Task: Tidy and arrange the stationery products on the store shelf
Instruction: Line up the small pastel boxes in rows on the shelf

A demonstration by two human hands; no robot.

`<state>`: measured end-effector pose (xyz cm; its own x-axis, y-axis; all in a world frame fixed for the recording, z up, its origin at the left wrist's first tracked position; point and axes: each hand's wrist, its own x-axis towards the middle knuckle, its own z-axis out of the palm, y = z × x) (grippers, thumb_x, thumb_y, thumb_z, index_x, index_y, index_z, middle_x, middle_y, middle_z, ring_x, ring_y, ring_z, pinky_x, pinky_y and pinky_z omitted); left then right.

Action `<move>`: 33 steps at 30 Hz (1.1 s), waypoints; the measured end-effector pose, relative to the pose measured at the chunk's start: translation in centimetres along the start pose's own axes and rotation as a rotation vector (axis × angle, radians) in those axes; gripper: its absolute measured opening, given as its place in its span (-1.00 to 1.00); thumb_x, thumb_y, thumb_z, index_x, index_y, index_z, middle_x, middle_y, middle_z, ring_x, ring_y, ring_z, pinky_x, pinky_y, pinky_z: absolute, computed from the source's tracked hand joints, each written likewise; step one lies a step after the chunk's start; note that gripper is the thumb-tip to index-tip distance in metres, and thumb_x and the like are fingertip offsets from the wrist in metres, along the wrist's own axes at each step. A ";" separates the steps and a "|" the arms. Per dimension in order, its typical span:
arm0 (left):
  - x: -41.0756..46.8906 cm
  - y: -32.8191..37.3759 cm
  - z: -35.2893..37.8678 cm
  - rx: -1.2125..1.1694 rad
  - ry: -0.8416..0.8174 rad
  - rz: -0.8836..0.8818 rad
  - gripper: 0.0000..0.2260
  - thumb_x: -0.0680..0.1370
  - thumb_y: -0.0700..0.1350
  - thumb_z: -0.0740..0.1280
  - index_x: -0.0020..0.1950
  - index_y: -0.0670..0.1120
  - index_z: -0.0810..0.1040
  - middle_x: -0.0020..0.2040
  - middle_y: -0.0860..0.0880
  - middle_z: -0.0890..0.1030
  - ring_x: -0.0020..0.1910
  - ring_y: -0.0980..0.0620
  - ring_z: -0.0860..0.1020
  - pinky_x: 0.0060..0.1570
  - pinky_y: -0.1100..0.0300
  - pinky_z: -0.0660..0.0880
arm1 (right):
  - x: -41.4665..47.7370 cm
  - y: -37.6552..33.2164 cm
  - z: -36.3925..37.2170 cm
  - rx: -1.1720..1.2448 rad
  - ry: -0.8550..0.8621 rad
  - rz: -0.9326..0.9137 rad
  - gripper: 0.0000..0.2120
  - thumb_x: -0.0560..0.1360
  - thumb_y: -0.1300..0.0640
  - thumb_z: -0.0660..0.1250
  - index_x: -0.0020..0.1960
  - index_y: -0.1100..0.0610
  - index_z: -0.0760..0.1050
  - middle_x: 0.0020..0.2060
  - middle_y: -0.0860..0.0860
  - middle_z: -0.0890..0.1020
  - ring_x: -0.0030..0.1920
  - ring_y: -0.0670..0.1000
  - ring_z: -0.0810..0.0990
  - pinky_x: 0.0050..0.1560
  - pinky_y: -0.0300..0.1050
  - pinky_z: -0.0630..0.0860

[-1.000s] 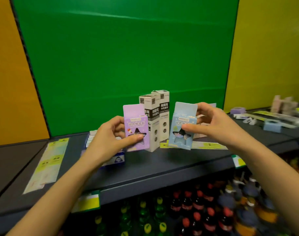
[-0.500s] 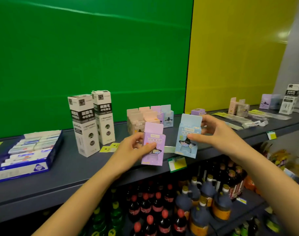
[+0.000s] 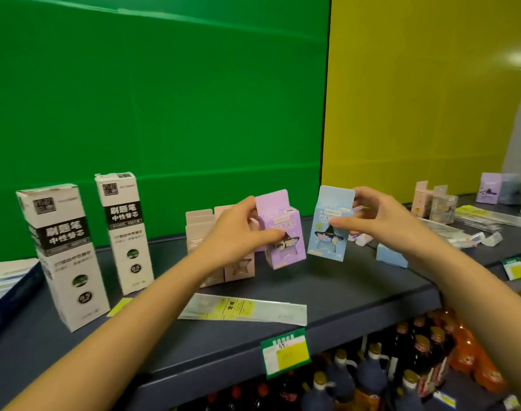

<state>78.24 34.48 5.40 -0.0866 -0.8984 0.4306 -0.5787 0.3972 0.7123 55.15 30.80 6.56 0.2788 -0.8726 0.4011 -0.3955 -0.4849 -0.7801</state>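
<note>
At centre frame we are pinching the purple box [image 3: 283,232] in our left hand [image 3: 238,229] and the blue box [image 3: 330,225] in our right hand [image 3: 372,216], both above the shelf [image 3: 327,295]. We are aiming them upright beside the pink boxes [image 3: 238,266], star windows facing forward.
</note>
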 end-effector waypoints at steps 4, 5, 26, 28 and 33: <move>3.2 -0.2 -0.6 0.132 0.024 -0.035 -0.47 0.13 0.08 0.45 0.01 -0.14 0.51 -0.02 -0.08 0.67 -0.14 -0.13 0.64 -0.04 0.00 0.53 | 3.2 0.8 0.4 0.003 -0.070 0.004 -0.61 0.38 0.20 0.44 0.15 0.11 0.39 -0.05 -0.04 0.57 -0.03 0.06 0.60 -0.08 -0.10 0.58; 3.8 -0.4 -0.7 0.158 0.021 -0.046 -0.52 0.17 0.01 0.50 0.00 -0.17 0.54 -0.07 -0.07 0.67 -0.19 -0.10 0.63 -0.08 0.07 0.53 | 4.0 1.0 0.6 -0.009 -0.099 -0.008 -0.61 0.38 0.21 0.44 0.15 0.12 0.39 -0.06 -0.05 0.56 -0.08 0.02 0.61 -0.12 -0.19 0.57; 7.2 -2.0 0.0 0.484 0.113 -0.281 -0.65 0.26 -0.02 0.57 -0.15 -0.19 0.54 -0.31 0.03 0.55 -0.34 0.08 0.44 -0.32 0.23 0.37 | 12.0 6.0 2.8 -0.136 -0.430 -0.226 -0.56 0.28 0.11 0.54 0.04 0.05 0.39 -0.05 -0.01 0.54 -0.17 -0.04 0.60 -0.16 -0.22 0.52; 7.3 -2.0 -0.1 0.592 0.108 -0.288 -0.69 0.25 0.02 0.56 -0.20 -0.09 0.53 -0.32 0.08 0.54 -0.31 0.08 0.47 -0.30 0.22 0.39 | 12.2 6.4 3.2 -0.123 -0.430 -0.243 -0.56 0.27 0.12 0.55 0.00 0.03 0.36 -0.07 -0.02 0.53 -0.18 -0.03 0.59 -0.17 -0.22 0.51; 7.5 -2.1 0.3 0.855 0.029 -0.238 -0.60 0.29 0.11 0.50 0.02 -0.02 0.51 -0.09 0.06 0.58 0.01 -0.02 0.53 0.04 0.10 0.30 | 12.5 6.9 3.6 -0.114 -0.417 -0.279 -0.56 0.27 0.14 0.54 0.01 0.04 0.35 -0.10 -0.06 0.52 -0.15 -0.02 0.61 -0.17 -0.26 0.54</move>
<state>78.59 26.86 7.01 0.1269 -0.9296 0.3460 -0.9875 -0.0857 0.1319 59.01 16.80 4.47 0.7038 -0.6224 0.3424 -0.3427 -0.7197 -0.6038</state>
